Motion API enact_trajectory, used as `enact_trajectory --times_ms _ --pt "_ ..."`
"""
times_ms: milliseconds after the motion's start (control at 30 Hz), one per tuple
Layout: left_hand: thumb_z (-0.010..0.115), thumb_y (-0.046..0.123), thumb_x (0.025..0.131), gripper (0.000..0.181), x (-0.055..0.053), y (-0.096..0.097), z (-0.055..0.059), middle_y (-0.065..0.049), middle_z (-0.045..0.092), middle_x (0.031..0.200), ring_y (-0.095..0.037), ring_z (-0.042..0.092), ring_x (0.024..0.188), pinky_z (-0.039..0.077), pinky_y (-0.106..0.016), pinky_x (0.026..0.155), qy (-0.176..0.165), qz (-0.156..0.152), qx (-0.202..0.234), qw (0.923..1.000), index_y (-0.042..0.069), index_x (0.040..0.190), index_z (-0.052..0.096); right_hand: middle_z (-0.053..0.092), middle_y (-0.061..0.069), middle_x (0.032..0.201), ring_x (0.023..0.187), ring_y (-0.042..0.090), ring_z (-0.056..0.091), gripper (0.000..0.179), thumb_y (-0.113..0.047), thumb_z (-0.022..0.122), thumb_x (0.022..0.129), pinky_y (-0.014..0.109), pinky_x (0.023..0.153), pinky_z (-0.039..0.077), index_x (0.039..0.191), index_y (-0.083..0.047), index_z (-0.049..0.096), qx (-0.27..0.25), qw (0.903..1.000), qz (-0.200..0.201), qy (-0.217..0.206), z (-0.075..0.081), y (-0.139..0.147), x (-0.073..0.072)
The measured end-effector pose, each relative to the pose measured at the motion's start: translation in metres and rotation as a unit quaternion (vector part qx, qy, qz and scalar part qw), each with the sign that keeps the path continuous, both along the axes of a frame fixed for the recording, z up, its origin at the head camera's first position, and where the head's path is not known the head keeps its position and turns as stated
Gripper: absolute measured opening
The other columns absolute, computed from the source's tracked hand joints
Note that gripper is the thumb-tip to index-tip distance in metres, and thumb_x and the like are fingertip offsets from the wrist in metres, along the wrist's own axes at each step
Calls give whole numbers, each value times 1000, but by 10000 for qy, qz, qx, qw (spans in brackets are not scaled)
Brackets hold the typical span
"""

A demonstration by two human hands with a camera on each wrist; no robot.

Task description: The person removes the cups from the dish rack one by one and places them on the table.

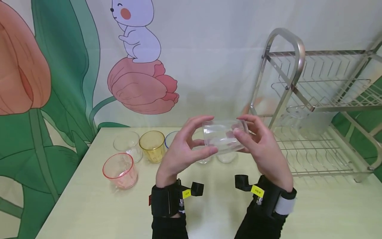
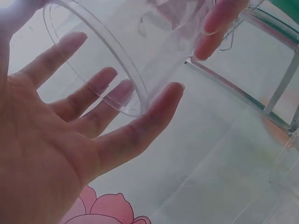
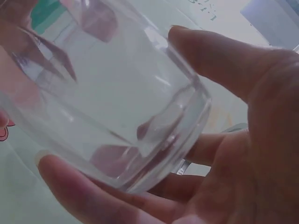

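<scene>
A clear glass (image 1: 222, 134) lies on its side in the air between both hands, rim toward the left and thick base toward the right. My left hand (image 1: 186, 149) holds the rim end, thumb below and forefinger above in the head view. Through the glass wall (image 2: 154, 42), its other fingers show in the left wrist view. At the base end my right hand (image 1: 265, 149) grips the glass, with the thumb against its side. The right wrist view shows the glass's base (image 3: 173, 149) close to the palm.
On the table (image 1: 98, 212), a red-rimmed glass (image 1: 122, 176), a yellow glass (image 1: 152, 146), a blue-rimmed glass (image 1: 168, 139) and several clear ones stand to the left and behind the hands. A metal two-tier dish rack (image 1: 298, 69) at right holds clear glassware (image 1: 293, 118) on its lower tier.
</scene>
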State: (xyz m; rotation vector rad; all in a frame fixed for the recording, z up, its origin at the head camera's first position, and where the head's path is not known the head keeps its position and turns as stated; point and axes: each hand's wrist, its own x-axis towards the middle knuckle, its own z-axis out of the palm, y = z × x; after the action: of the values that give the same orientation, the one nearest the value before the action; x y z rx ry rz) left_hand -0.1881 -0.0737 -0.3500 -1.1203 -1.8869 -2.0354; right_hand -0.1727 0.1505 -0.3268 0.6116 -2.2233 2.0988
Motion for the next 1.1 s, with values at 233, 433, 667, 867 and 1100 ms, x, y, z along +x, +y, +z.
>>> enact_trajectory --times_ms 233,433,667,867,1100 --pt "77 16 85 60 2 -2 -1 -8 42 137 -28 45 123 50 -46 88 109 149 40 9998 14 139 51 44 8 138 116 30 54 52 -26 61 100 43 88 51 145 -16 36 337 9993 138 129 -1 0 -1" --pt "78 17 84 60 2 -7 -2 -4 43 139 -25 42 125 51 -44 88 86 380 -208 9990 17 139 52 30 -8 152 138 23 32 67 -32 65 97 49 94 46 153 -30 29 1119 9922 -72 537 -2 8 -2" --pt "77 14 83 60 10 -19 1 1 44 139 -20 40 127 50 -43 89 -192 651 -605 9959 19 138 54 26 -13 153 141 19 26 66 -32 64 98 56 103 36 154 -32 27 1879 9806 -209 523 3 33 3" --pt "74 6 84 59 26 -32 15 2 44 139 -21 39 129 50 -44 89 -505 816 -914 9912 13 138 53 31 -2 152 139 27 31 65 -31 62 99 60 97 39 154 -29 27 2432 9679 -421 477 6 67 4" --pt "78 12 84 61 22 -52 7 6 44 140 -18 42 128 52 -40 85 -594 982 -1314 9847 24 139 53 36 7 149 134 36 35 66 -34 61 100 65 91 39 155 -27 26 2956 9497 -830 624 10 100 4"
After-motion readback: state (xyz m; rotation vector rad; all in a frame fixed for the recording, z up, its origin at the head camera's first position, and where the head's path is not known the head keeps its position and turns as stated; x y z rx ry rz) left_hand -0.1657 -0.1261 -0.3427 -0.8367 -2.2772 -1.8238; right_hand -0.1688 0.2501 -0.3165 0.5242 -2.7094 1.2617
